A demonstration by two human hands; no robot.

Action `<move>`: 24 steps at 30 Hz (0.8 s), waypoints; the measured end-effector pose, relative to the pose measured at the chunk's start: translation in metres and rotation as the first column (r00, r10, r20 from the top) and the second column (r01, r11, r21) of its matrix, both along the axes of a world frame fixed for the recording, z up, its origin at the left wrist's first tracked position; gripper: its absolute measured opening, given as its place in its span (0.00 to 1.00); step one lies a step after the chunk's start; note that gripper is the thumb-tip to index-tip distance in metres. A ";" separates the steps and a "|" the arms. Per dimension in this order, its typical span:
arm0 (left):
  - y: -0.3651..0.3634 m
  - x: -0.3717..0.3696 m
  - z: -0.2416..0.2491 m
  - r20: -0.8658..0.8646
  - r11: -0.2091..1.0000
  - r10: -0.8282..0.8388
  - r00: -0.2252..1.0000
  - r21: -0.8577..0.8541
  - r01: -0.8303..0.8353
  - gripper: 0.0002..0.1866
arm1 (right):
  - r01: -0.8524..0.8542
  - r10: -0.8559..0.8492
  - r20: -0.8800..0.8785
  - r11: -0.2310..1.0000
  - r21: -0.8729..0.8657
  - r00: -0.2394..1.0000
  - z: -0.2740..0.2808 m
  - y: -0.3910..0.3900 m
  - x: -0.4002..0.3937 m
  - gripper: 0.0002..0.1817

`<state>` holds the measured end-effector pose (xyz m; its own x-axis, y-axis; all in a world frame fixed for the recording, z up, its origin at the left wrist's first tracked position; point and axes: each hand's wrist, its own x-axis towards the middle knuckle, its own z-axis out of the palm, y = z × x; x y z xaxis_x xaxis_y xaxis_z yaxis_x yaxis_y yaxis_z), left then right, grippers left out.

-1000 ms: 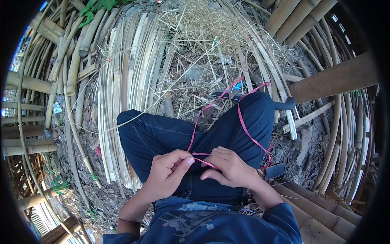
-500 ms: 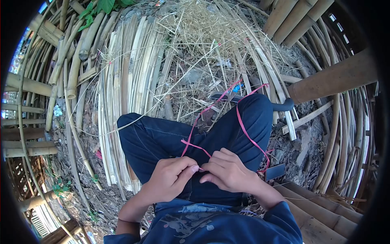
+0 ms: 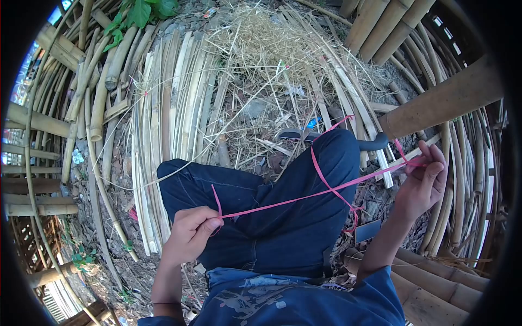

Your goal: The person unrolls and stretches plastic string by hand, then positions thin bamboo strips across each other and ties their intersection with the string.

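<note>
A pink plastic string (image 3: pixel 288 201) runs stretched across my lap between my two hands. One end is pinched between the thumb and fingers of my left hand (image 3: pixel 190 231), with a short tail sticking up beside it. Out past my right knee, my right hand (image 3: pixel 423 182) has the string caught at its thumb and curled fingers, and a loose piece rises from there. A second strand of pink string (image 3: pixel 317 163) lies over my right knee and crosses under the taut one.
A curved-handled blade (image 3: pixel 296 135) lies beyond my right knee. Bamboo slats (image 3: pixel 187 98) are laid out ahead on the left, with straw (image 3: pixel 258 41) further off. A thick bamboo pole (image 3: pixel 443 106) juts in at right. A dark flat phone-like object (image 3: pixel 367 231) rests near my right forearm.
My hands were together over my lap and have moved apart, the right one far out to the right. The pink string between them is now pulled straight.
</note>
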<state>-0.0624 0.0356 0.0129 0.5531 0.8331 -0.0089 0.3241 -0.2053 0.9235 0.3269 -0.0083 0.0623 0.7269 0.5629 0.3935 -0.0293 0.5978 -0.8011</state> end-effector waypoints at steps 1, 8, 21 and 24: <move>0.002 -0.014 0.001 -0.036 0.997 0.058 0.998 0.053 -0.056 0.06 | -0.086 0.106 0.184 0.989 -0.116 0.977 0.001 -0.001 0.004 0.13; 0.061 -0.131 0.020 -0.121 0.728 0.661 0.740 0.343 -0.594 0.10 | -0.423 0.877 0.480 0.446 -0.788 0.032 0.003 -0.003 0.014 0.19; 0.032 -0.103 0.026 -0.293 0.924 0.288 0.912 0.337 -0.183 0.10 | 0.498 0.028 0.999 0.866 -0.047 0.044 -0.022 0.024 0.011 0.08; 0.049 -0.151 0.021 -0.184 0.799 0.566 0.803 0.362 -0.480 0.11 | -0.111 0.722 0.675 0.691 -0.714 0.151 -0.013 0.007 0.001 0.21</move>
<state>-0.2136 0.0848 0.0344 0.0410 0.9806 0.1919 0.6840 -0.1676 0.7100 0.3281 -0.0017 0.0496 -0.3390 0.9268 0.1616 0.7159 0.3656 -0.5948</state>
